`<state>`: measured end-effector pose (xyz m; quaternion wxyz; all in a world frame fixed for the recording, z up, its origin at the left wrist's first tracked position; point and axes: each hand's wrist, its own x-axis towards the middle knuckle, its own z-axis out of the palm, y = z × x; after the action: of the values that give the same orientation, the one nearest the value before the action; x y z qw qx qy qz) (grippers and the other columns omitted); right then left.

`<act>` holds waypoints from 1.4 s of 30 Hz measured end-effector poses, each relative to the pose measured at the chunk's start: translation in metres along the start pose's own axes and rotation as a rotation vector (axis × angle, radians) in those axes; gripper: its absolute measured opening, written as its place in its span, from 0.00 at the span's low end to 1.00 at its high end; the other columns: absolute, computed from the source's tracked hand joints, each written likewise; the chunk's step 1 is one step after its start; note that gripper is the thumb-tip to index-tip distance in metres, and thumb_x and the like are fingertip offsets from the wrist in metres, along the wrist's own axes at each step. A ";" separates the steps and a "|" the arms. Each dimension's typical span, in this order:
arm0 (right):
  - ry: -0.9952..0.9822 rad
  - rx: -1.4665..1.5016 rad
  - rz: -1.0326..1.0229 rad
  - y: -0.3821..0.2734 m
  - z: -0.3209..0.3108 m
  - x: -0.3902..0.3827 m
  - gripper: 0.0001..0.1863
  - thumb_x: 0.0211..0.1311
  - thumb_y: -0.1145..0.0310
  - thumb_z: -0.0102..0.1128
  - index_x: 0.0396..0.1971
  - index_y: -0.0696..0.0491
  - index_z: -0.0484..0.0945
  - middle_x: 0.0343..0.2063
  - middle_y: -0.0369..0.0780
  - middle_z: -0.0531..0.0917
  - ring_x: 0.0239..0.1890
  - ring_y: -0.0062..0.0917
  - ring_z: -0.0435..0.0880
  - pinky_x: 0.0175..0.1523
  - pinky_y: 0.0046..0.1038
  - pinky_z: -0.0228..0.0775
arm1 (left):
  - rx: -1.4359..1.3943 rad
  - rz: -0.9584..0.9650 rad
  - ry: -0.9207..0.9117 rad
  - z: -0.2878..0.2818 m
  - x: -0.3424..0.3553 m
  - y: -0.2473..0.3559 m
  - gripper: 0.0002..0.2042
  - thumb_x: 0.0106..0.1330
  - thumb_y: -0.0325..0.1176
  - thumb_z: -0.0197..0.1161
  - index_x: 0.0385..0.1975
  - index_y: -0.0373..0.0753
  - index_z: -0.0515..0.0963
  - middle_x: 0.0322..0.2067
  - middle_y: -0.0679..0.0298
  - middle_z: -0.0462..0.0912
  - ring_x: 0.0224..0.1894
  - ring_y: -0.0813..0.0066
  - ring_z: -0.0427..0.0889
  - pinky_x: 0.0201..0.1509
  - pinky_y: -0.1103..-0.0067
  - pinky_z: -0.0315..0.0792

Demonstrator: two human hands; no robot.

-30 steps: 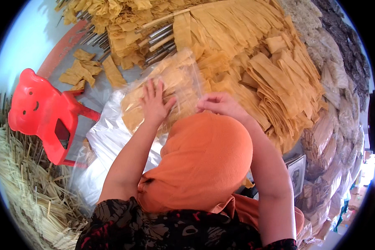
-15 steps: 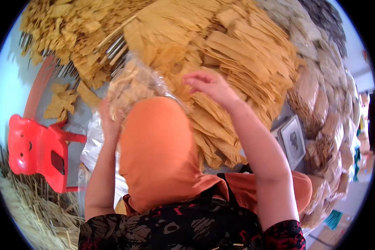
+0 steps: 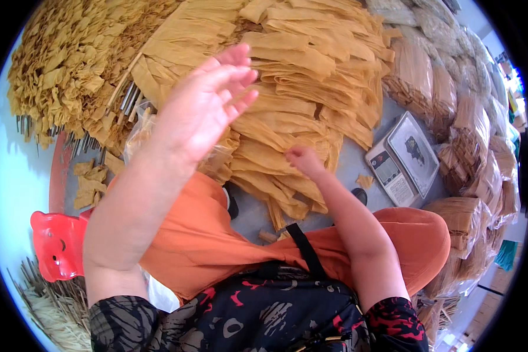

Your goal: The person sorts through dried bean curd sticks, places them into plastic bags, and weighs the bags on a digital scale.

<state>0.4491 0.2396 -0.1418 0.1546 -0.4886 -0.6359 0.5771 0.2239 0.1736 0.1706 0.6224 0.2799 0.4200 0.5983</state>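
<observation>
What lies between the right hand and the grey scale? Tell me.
Head view: grey floor and one small yellow scrap separate right hand from scale.

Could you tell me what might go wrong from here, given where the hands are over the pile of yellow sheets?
The right hand reaches into the loose pile of yellow sheets; tugging one out could slide its neighbours onto the floor. The left hand is raised and open above the clear bag, so the bag looks unsupported and may slump or spill. Stray fragments could land on the weighing scale nearby and perhaps upset a reading.
</observation>
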 end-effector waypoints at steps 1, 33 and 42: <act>-0.006 0.007 0.003 -0.005 0.013 -0.006 0.12 0.63 0.69 0.58 0.42 0.59 0.83 0.32 0.42 0.86 0.34 0.28 0.85 0.42 0.28 0.78 | 0.005 -0.005 0.007 -0.006 0.008 -0.017 0.20 0.66 0.23 0.57 0.58 0.38 0.70 0.52 0.63 0.75 0.53 0.74 0.76 0.59 0.74 0.73; 0.108 0.502 0.003 0.009 -0.047 -0.019 0.17 0.53 0.76 0.57 0.44 0.54 0.84 0.35 0.33 0.85 0.34 0.17 0.81 0.41 0.21 0.72 | 0.384 -0.266 0.082 -0.041 0.052 -0.066 0.21 0.59 0.16 0.53 0.53 0.37 0.75 0.51 0.66 0.78 0.55 0.77 0.75 0.57 0.82 0.70; 0.020 0.920 0.033 -0.044 -0.053 -0.033 0.15 0.58 0.78 0.54 0.46 0.58 0.82 0.39 0.37 0.85 0.41 0.21 0.83 0.48 0.23 0.74 | 0.466 -0.286 -0.301 -0.018 0.055 -0.074 0.44 0.59 0.22 0.61 0.74 0.51 0.46 0.68 0.57 0.57 0.67 0.71 0.64 0.59 0.78 0.65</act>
<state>0.4856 0.2503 -0.0753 0.3523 -0.3849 -0.3043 0.7969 0.2423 0.2156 0.0887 0.6744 0.4386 0.4840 0.3442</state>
